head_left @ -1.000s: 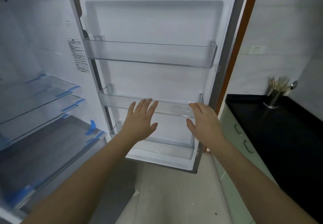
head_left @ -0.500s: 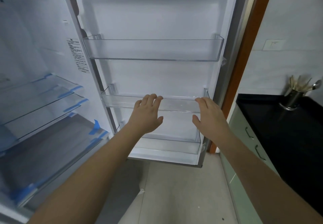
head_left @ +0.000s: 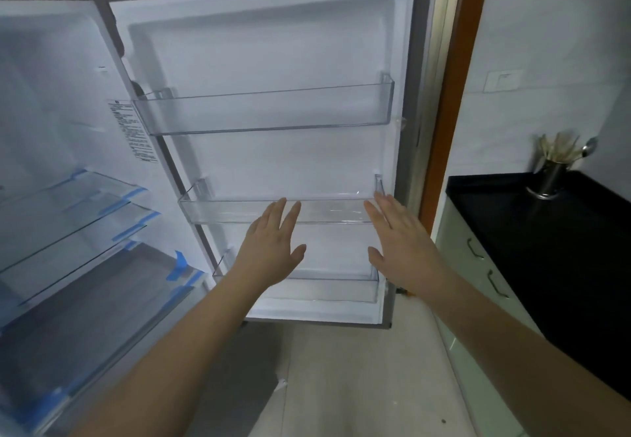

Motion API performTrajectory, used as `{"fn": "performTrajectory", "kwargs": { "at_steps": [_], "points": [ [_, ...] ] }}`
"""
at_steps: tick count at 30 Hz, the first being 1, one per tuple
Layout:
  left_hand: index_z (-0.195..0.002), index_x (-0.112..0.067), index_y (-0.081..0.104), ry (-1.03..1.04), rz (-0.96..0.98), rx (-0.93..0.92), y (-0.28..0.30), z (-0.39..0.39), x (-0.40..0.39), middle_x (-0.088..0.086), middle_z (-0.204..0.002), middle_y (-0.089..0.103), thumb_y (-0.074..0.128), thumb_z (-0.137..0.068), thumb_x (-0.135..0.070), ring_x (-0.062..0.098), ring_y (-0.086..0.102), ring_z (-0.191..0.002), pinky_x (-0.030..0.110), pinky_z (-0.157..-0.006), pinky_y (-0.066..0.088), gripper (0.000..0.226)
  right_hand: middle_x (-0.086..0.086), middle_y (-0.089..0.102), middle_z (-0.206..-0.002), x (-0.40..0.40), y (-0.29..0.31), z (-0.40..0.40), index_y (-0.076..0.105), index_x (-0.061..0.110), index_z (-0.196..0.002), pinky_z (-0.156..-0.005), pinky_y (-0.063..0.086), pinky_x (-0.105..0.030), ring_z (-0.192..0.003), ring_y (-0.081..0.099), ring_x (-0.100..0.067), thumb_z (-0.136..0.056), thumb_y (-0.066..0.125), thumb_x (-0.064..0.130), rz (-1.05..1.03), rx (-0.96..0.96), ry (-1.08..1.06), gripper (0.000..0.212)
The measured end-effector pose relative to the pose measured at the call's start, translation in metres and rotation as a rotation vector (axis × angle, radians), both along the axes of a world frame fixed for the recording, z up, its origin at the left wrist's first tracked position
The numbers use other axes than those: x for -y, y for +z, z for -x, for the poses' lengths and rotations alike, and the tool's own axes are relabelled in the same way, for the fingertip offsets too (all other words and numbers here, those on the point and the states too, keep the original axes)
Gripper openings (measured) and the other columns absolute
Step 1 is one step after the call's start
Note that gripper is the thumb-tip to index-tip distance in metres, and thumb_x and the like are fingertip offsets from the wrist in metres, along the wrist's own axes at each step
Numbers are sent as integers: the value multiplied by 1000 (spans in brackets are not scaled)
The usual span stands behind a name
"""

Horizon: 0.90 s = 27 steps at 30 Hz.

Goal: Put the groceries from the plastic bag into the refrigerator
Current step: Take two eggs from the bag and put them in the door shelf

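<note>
The refrigerator stood wide open, its white interior lit and its door swung fully out to face the camera. The door's inner lining was plain white with three clear plastic bins: the upper bin, the middle bin and the lower bin, all with nothing in them. To the left of the door, inside the cabinet, glass shelves edged with strips of blue tape stepped downward, and a printed label sat on the inner wall just beside the door's hinge edge; its text was too small to read.

The left hand was spread flat, fingers extended and holding nothing, in front of the door between the middle bin and the lower bin, its fingertips reaching the middle bin's front wall. The right hand was likewise flat and bare of any object, close to the door's right edge, its fingertips near the middle bin's right end. Whether either hand actually touched the plastic could not be told.

To the right of the door, a dark table carried a metal cup of utensils, blurred. The cabinet's left side and lower shelves were cut off by the frame. No plastic bag or groceries showed anywhere.
</note>
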<state>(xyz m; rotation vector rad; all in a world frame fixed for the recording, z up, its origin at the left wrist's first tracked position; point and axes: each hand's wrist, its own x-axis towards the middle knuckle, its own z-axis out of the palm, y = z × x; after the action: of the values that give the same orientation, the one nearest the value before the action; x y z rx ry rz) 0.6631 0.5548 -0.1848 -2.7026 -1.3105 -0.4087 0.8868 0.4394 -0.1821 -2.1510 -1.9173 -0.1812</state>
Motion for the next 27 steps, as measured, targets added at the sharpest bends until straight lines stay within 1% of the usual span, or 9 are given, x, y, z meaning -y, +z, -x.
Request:
{"fn": "performTrajectory", "kwargs": {
  "at_steps": [2, 6, 11, 15, 17, 19, 23, 25, 27],
  "points": [
    [-155, -22, 10, -25, 9, 1, -7, 6, 10, 9, -164, 5, 47, -96, -48, 29, 8, -150, 43, -117, 21, 74, 1, -8, -163, 17, -1, 5, -1, 25, -153, -121, 10, -46, -149, -5, -22, -97, 41, 46, -4, 6, -17, 73],
    [-151, -22, 27, -38, 71, 29, -13, 9, 34, 11, -162, 13, 47, -96, -47, 30, 9, -150, 45, -116, 23, 64, -2, 0, -163, 47, -2, 15, 6, 22, -154, -119, 5, -39, -149, 1, -22, -98, 42, 44, -1, -6, -61, 70],
    [-149, -23, 34, -159, 38, 16, -9, 8, 50, 10, -161, 22, 46, -97, -48, 30, 16, -148, 44, -115, 24, 59, -2, 8, -162, 86, -1, 38, 11, 21, -154, -111, -6, -31, -148, 7, -21, -99, 38, 46, 11, 26, -187, 66],
    [-139, -18, 50, -247, -41, 6, -9, 16, 64, 19, -152, 38, 40, -94, -52, 39, 30, -142, 53, -112, 27, 58, -4, 21, -159, 119, 3, 70, 19, 20, -152, -118, 7, -37, -147, 15, -23, -99, 32, 47, 6, 19, -286, 61],
    [-145, -21, 42, -302, -29, -6, -9, 21, 75, 15, -157, 29, 35, -97, -54, 35, 21, -147, 51, -117, 19, 59, -5, 22, -159, 137, 5, 91, 25, 20, -151, -118, 13, -40, -147, 17, -24, -93, 17, 54, -6, 3, -360, 67],
    [-149, -25, 33, -374, 16, -13, -5, 28, 83, 8, -162, 20, 31, -97, -57, 29, 11, -149, 47, -120, 11, 61, -6, 23, -159, 151, 5, 111, 29, 20, -149, -117, 17, -41, -147, 18, -25, -88, 10, 56, -12, 21, -430, 74],
    [-147, -26, 38, -514, 46, 55, 16, 40, 109, 4, -160, 27, 11, -86, -65, 26, 17, -148, 47, -119, 14, 77, -7, 37, -153, 185, 3, 149, 38, 20, -145, -113, 26, -42, -142, 32, -27, -91, 15, 53, -12, 93, -541, 67],
    [-143, -26, 44, -635, 56, 72, 21, 44, 131, 4, -157, 34, 12, -84, -64, 25, 24, -146, 47, -118, 18, 77, -7, 40, -151, 208, 4, 167, 40, 21, -144, -111, 30, -42, -139, 37, -27, -91, 21, 52, 3, 106, -621, 64],
    [-140, -25, 48, -756, 50, 91, 22, 39, 159, 4, -153, 40, 22, -88, -62, 24, 30, -143, 47, -116, 23, 69, -9, 45, -147, 239, 4, 182, 44, 20, -142, -108, 36, -44, -135, 44, -28, -90, 28, 50, 2, 126, -714, 62]
  ]
}}
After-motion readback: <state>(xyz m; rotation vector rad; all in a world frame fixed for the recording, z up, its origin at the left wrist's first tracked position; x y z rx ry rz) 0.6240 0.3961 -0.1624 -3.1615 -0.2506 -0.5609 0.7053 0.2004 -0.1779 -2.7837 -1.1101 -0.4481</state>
